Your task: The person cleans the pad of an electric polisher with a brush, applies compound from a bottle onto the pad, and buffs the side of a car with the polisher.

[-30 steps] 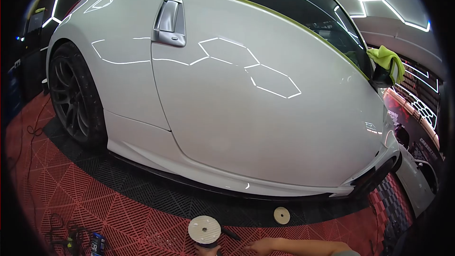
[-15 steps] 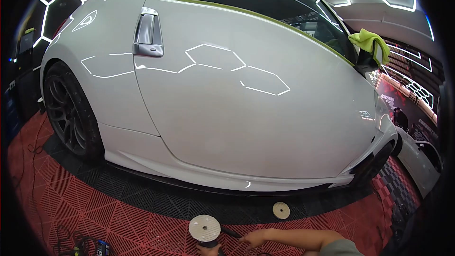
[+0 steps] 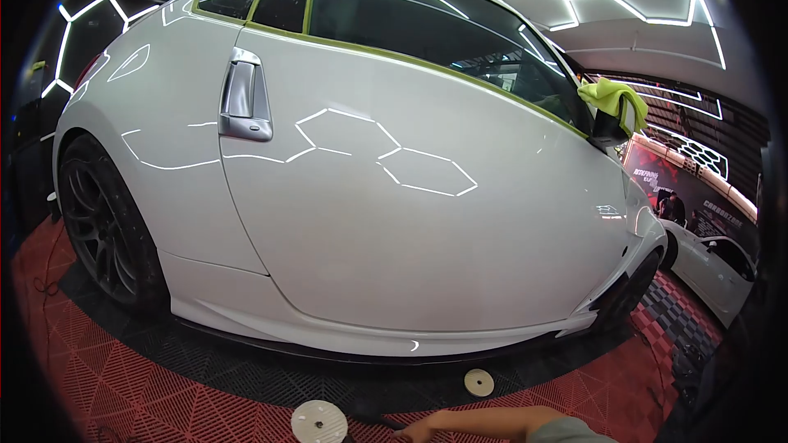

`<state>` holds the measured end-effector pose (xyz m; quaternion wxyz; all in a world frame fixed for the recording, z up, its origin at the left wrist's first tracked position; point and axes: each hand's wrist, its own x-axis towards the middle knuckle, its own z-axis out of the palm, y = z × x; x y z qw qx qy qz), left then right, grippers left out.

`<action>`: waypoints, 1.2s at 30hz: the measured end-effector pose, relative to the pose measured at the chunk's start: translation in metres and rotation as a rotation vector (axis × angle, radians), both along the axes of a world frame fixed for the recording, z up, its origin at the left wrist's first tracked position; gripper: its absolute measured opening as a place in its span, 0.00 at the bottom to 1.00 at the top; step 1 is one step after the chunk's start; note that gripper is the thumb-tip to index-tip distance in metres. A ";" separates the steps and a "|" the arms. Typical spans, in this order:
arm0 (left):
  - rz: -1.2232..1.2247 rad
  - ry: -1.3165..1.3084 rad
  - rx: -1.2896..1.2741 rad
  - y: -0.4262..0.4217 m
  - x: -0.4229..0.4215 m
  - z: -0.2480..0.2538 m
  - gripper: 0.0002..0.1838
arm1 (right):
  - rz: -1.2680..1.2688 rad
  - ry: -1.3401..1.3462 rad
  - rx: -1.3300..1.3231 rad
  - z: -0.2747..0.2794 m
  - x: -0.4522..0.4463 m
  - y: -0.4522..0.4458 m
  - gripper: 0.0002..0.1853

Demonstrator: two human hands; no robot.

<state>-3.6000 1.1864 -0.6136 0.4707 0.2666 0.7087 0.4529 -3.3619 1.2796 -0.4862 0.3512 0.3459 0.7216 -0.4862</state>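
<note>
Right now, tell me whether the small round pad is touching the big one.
No, the small pad lies on the black floor, with a clear gap between it and the big pad.

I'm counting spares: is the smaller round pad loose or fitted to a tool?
Loose: the smaller pad lies on the black floor tiles, with no tool visible on it, apart from the larger pad.

A short grey-green sleeve (image 3: pixel 568 431) — plain cloth — then a bare forearm (image 3: pixel 484 421) and bare right hand (image 3: pixel 419 430).
</note>
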 end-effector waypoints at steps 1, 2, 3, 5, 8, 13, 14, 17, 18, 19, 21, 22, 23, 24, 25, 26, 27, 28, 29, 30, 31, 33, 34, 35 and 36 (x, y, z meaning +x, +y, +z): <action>-0.035 0.091 0.037 0.007 -0.006 0.005 0.64 | -0.007 0.004 0.001 -0.002 -0.011 0.007 0.56; -0.041 0.094 0.039 0.020 -0.017 0.011 0.64 | -0.175 -0.025 -0.121 0.024 -0.032 0.012 0.57; 0.013 -0.009 0.091 0.038 -0.030 0.011 0.64 | -0.342 -0.051 -0.247 0.038 -0.054 0.017 0.59; 0.117 -0.214 0.179 0.067 -0.055 0.014 0.64 | -0.427 0.071 -0.356 0.014 -0.079 0.025 0.60; 0.215 -0.458 0.207 0.082 -0.084 0.134 0.57 | -0.624 0.438 -0.446 -0.002 -0.126 0.018 0.62; 0.039 -0.366 0.226 0.073 -0.123 0.170 0.39 | -0.905 0.973 -0.301 -0.001 -0.186 -0.017 0.64; 0.018 -0.385 0.250 0.070 -0.125 0.184 0.37 | -0.926 1.039 -0.371 0.002 -0.188 -0.020 0.64; -0.039 -0.290 0.201 0.073 -0.133 0.156 0.35 | -1.007 1.149 -0.420 0.003 -0.178 -0.040 0.65; -0.080 -0.288 0.203 0.076 -0.135 0.147 0.35 | -0.982 1.160 -0.448 0.003 -0.178 -0.040 0.65; -0.119 -0.303 0.210 0.079 -0.134 0.144 0.36 | -1.140 1.172 -0.413 -0.019 -0.182 -0.043 0.65; -0.170 -0.271 0.313 0.078 -0.110 0.197 0.37 | -1.160 1.235 -0.310 0.003 -0.171 -0.058 0.65; -0.169 -0.270 0.330 0.074 -0.088 0.239 0.37 | -1.158 1.268 -0.232 0.031 -0.165 -0.061 0.66; -0.165 -0.187 0.349 0.069 -0.060 0.281 0.38 | -1.149 1.299 -0.174 0.040 -0.157 -0.063 0.66; -0.158 -0.097 0.356 0.066 -0.051 0.304 0.39 | -1.143 1.333 -0.109 0.057 -0.152 -0.066 0.66; -0.214 0.022 0.374 0.070 -0.047 0.308 0.40 | -1.128 1.368 -0.039 0.102 -0.143 -0.070 0.66; -0.165 0.034 0.388 0.068 -0.041 0.323 0.40 | -1.108 1.398 0.009 0.092 -0.139 -0.071 0.67; -0.204 -0.010 0.457 0.062 -0.031 0.343 0.40 | -1.089 1.425 0.050 0.124 -0.131 -0.074 0.67; -0.250 -0.051 0.521 0.056 -0.021 0.356 0.40 | -1.066 1.451 0.084 0.147 -0.122 -0.077 0.67; -0.186 0.059 0.488 0.050 -0.014 0.362 0.41 | -1.042 1.470 0.105 0.149 -0.119 -0.079 0.68; -0.172 0.066 0.487 0.048 -0.012 0.367 0.41 | -1.027 1.489 0.127 0.152 -0.114 -0.080 0.68; -0.193 0.065 0.491 0.045 -0.011 0.375 0.42 | -1.005 1.508 0.148 0.154 -0.109 -0.079 0.69; -0.173 0.073 0.493 0.036 0.002 0.389 0.42 | -0.959 1.541 0.152 0.173 -0.094 -0.081 0.69; -0.158 0.036 0.526 0.031 0.008 0.396 0.43 | -0.930 1.540 0.132 0.179 -0.086 -0.080 0.69; -0.139 -0.002 0.564 0.026 0.015 0.403 0.43 | -0.886 1.518 0.078 0.183 -0.079 -0.078 0.76; -0.100 0.003 0.577 0.021 0.021 0.410 0.43 | -0.838 1.495 0.027 0.187 -0.073 -0.072 0.82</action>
